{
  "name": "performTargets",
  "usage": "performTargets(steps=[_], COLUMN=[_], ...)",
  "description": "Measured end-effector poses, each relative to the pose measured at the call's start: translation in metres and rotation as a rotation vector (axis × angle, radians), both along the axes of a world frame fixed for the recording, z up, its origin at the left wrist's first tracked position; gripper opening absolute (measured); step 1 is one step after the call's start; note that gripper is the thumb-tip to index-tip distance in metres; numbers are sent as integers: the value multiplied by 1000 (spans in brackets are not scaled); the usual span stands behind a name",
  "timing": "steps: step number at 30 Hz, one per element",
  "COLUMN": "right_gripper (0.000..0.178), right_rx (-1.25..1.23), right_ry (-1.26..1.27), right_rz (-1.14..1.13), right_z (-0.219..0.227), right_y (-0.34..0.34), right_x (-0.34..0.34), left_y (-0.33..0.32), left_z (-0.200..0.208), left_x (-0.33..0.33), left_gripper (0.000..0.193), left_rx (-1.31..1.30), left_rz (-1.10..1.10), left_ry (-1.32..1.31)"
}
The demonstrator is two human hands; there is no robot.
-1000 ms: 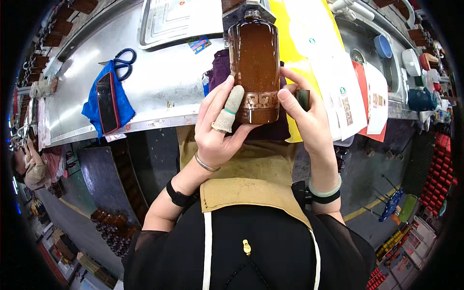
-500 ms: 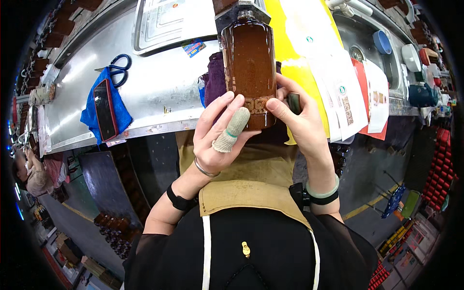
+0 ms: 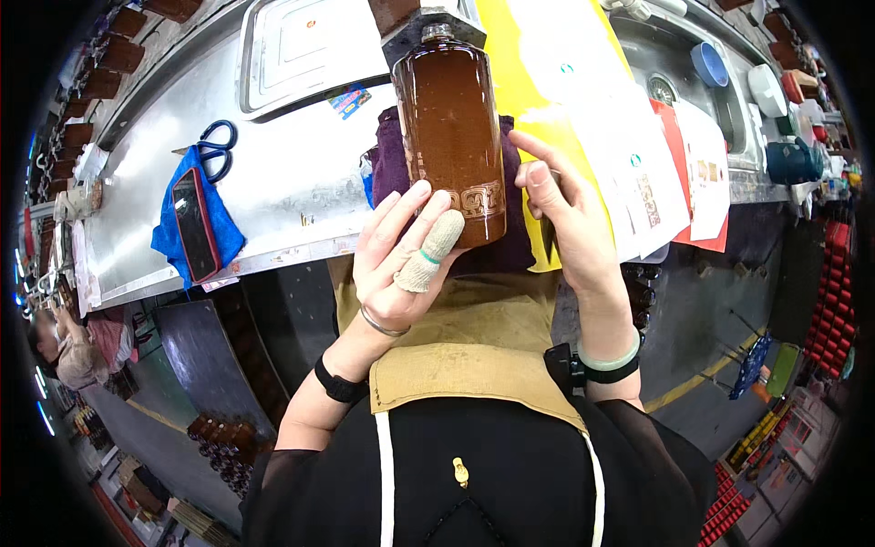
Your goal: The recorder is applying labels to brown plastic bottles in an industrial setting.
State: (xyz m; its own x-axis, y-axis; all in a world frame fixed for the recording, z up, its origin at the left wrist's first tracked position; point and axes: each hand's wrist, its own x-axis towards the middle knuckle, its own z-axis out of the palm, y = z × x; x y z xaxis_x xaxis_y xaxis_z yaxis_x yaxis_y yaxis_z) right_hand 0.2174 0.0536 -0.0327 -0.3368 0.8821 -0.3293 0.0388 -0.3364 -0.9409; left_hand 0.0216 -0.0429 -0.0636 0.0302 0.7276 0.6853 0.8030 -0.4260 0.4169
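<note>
A brown glass bottle [image 3: 453, 118] with a gold patterned band near its base lies with its neck pointing away, propped on a dark block [image 3: 428, 29]. Against its lower left side my left hand [image 3: 401, 251] is closed on the base, one finger wearing a knitted pale finger cover [image 3: 432, 252]. A short gap separates my right hand [image 3: 574, 214] from the bottle's right side; its index finger and thumb are apart. The lower fingers are partly hidden. A purple cloth [image 3: 390, 150] is bunched beneath the bottle.
On the steel table's left lie a blue cloth [image 3: 225, 239], a phone [image 3: 193, 219] and dark-handled scissors [image 3: 219, 146]. Behind is a metal tray [image 3: 251, 68]. Yellow sheeting [image 3: 510, 55] and white papers [image 3: 592, 137] cover the right, beside a sink with a blue bowl [image 3: 709, 66].
My right hand has let go of the bottle and drawn slightly right, its index finger now extended. A dark object seen beside its fingers earlier no longer shows there. My left hand stays on the base.
</note>
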Motion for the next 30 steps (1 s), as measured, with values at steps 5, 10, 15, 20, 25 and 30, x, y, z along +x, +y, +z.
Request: performTargets(steps=[5,10,15,20,25,30], right_gripper=[44,27,20,22,19,20], right_rx=[246,346,516,387,517,509], right_ry=[34,-70,-405,-97,-395,-99], right_rz=[-124,4,-120,-17,-168,-102], right_z=[9,20,5,16,0,9], right_y=[-6,-21,-10,-22,-2,-6], right_x=[-3,-6,9,-5,11,16], left_y=[0,-1,-1,6,9,10], left_z=[0,-2,-5,-8,-3,23], left_x=[1,0,-4,9,0,4], left_gripper=[44,47,54,86,81,104], left_rx=[1,-31,-29,-209,-232,-372], left_rz=[12,15,-21,78,67,-26], left_ry=[-19,-51,-81,-545,-394,-494])
